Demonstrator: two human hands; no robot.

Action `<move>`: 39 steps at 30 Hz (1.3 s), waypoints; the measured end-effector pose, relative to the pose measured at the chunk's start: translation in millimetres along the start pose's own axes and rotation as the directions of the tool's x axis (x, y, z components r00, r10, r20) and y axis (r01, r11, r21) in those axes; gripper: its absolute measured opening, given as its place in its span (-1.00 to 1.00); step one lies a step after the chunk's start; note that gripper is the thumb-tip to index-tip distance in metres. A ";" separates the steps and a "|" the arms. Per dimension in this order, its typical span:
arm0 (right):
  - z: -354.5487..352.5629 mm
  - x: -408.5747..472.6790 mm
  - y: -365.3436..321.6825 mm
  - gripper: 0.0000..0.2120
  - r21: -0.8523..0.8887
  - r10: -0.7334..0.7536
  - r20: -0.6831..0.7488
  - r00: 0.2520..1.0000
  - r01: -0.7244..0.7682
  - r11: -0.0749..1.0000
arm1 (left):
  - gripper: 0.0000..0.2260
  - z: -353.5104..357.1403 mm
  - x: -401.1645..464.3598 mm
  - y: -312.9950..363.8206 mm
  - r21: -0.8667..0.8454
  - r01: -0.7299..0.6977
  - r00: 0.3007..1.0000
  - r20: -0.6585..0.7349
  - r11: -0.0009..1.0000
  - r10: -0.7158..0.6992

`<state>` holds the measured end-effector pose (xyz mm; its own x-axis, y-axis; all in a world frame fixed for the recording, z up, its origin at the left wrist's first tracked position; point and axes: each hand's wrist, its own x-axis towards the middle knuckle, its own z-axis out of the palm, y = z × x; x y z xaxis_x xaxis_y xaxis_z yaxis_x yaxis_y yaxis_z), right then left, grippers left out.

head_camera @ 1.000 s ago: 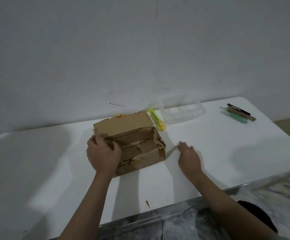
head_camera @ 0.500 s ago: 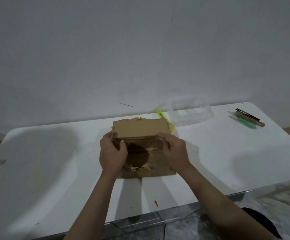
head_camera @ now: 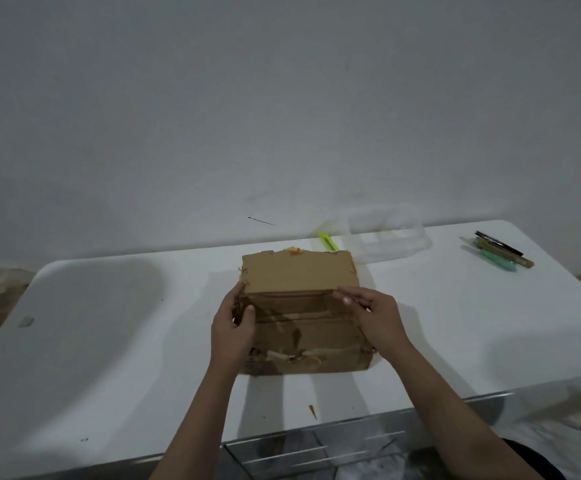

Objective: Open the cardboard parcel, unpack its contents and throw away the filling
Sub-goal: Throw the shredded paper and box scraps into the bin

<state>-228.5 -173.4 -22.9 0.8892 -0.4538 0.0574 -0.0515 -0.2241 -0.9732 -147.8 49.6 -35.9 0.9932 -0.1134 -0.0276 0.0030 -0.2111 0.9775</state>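
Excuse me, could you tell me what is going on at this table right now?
A person is working on a worn brown cardboard parcel on the white table. The left hand grips its left edge, the right hand the right. A yellow-green utility knife lies behind it. No contents are out yet.

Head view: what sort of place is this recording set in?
Probably a plain room at home or a makeshift workspace: a white table pushed against a bare wall, with pens, a clear tub and a yellow cutter beside the parcel.
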 end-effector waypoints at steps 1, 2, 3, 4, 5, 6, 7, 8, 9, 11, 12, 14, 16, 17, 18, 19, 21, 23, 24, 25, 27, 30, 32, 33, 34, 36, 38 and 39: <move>-7.5 -5.8 1.2 -0.74 -0.007 -0.009 -0.008 1.000 0.009 1.000 | -0.61 6.5 -5.3 2.7 -0.015 -0.003 1.000 -0.006 1.000 0.003; -16.1 -11.8 3.2 -0.72 -0.010 -0.022 -0.021 1.000 0.022 1.000 | -0.62 14.2 -10.5 5.0 -0.030 -0.007 1.000 -0.006 1.000 0.006; -26.1 -18.2 4.8 -0.69 -0.020 -0.040 -0.044 0.998 0.039 0.999 | -0.63 22.8 -16.5 7.8 -0.040 -0.009 1.000 0.000 0.999 0.009; -37.4 -24.0 7.0 -0.65 -0.031 -0.058 -0.080 0.995 0.056 0.998 | -0.64 32.9 -22.7 9.7 -0.051 -0.016 1.000 0.008 0.999 0.017; -49.9 -30.5 8.1 -0.61 -0.056 -0.074 -0.124 0.989 0.068 0.996 | -0.65 43.9 -29.5 12.2 -0.061 -0.020 1.000 0.021 0.998 0.021; -63.8 -36.9 10.0 -0.57 -0.075 -0.086 -0.168 0.982 0.074 0.994 | -0.65 55.9 -36.8 15.0 -0.076 -0.016 0.999 0.035 0.997 0.019; -78.6 -43.5 11.2 -0.54 -0.096 -0.087 -0.212 0.973 0.068 0.993 | -0.65 68.5 -44.5 18.4 -0.093 -0.002 0.999 0.050 0.996 0.007; -94.4 -50.4 13.3 -0.53 -0.102 -0.082 -0.256 0.963 0.057 0.993 | -0.65 81.8 -52.4 22.5 -0.113 0.017 0.998 0.068 0.993 -0.009; -110.8 -58.6 13.7 -0.54 -0.103 -0.063 -0.295 0.953 0.034 0.994 | -0.66 95.8 -61.3 27.2 -0.125 0.039 0.996 0.090 0.991 -0.028; -144.4 -78.2 16.5 -0.56 -0.036 0.004 -0.358 0.934 -0.018 0.999 | -0.69 124.8 -81.1 35.3 -0.125 0.062 0.989 0.144 0.990 -0.043; -161.5 -89.3 19.7 -0.56 0.014 0.039 -0.383 0.923 -0.037 0.999 | -0.70 139.6 -91.6 39.1 -0.117 0.068 0.983 0.176 0.991 -0.047; -194.9 -113.1 26.8 -0.54 0.114 0.092 -0.428 0.899 -0.047 0.992 | -0.72 169.8 -112.6 47.0 -0.101 0.090 0.969 0.239 0.991 -0.063; -227.4 -139.7 34.9 -0.51 0.199 0.131 -0.467 0.874 -0.040 0.979 | -0.75 199.4 -136.7 55.8 -0.110 0.117 0.948 0.308 0.987 -0.078; -243.7 -153.9 37.1 -0.47 0.215 0.154 -0.496 0.854 -0.051 0.975 | -0.77 214.3 -150.2 60.9 -0.126 0.132 0.935 0.344 0.983 -0.081; -260.2 -168.5 41.0 -0.43 0.225 0.185 -0.532 0.826 -0.073 0.972 | -0.80 228.8 -163.9 65.6 -0.149 0.149 0.923 0.377 0.977 -0.083; -275.7 -183.0 43.7 -0.39 0.227 0.210 -0.564 0.799 -0.095 0.969 | -0.83 242.7 -178.1 70.6 -0.166 0.170 0.909 0.407 0.971 -0.090; -305.8 -212.2 52.6 -0.40 0.254 0.235 -0.620 0.749 -0.092 0.963 | -0.81 272.7 -201.5 74.1 -0.172 0.224 0.875 0.468 0.959 -0.120; -332.0 -239.5 55.0 -0.50 0.291 0.251 -0.676 0.692 -0.062 0.955 | -0.66 303.7 -223.6 75.7 -0.167 0.378 0.798 0.558 0.911 -0.229; -344.6 -252.3 57.3 -0.55 0.286 0.245 -0.706 0.664 -0.049 0.957 | -0.58 318.0 -234.1 75.3 -0.161 0.474 0.734 0.616 0.866 -0.287; -355.8 -264.7 58.3 -0.60 0.270 0.233 -0.730 0.642 -0.042 0.962 | -0.53 330.3 -244.7 76.2 -0.149 0.554 0.668 0.666 0.819 -0.331; -376.8 -285.4 64.0 -0.54 0.238 0.226 -0.767 0.601 -0.061 0.969 | -0.49 354.2 -263.7 74.9 -0.166 0.643 0.567 0.759 0.748 -0.319; -408.7 -310.5 78.5 -0.06 0.279 0.302 -0.730 0.613 -0.135 0.951 | -0.67 386.8 -285.6 80.2 -0.128 0.691 0.467 0.830 0.712 -0.305; -426.0 -321.3 86.7 -0.05 0.396 0.373 -0.663 0.649 -0.119 0.911 | -0.85 409.2 -294.4 85.6 -0.079 0.695 0.399 0.869 0.714 -0.292; -434.2 -325.3 91.9 -0.12 0.454 0.417 -0.639 0.646 -0.122 0.883 | -0.79 421.5 -295.0 84.7 -0.055 0.683 0.385 0.875 0.729 -0.294; -440.7 -328.9 94.7 -0.24 0.500 0.455 -0.619 0.640 -0.125 0.857 | -0.71 435.1 -294.4 80.8 -0.025 0.656 0.377 0.877 0.754 -0.299; -454.1 -331.9 104.9 -0.58 0.516 0.521 -0.596 0.611 -0.206 0.831 | -0.65 462.8 -292.5 70.6 0.052 0.594 0.354 0.879 0.803 -0.319; -469.0 -333.7 121.7 -0.54 0.497 0.610 -0.520 0.598 -0.369 0.785 | -0.61 489.4 -288.4 56.6 0.119 0.505 0.336 0.885 0.855 -0.322; -476.1 -333.4 131.6 -0.40 0.503 0.668 -0.463 0.583 -0.448 0.739 | -0.57 501.8 -284.7 50.1 0.147 0.473 0.335 0.882 0.869 -0.331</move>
<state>-748.2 -462.1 -64.1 0.2731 -0.8135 -0.5135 -0.2075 0.4714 -0.8571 -489.0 -415.8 -84.0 0.2285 -0.8245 -0.5177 0.4551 -0.3796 0.8055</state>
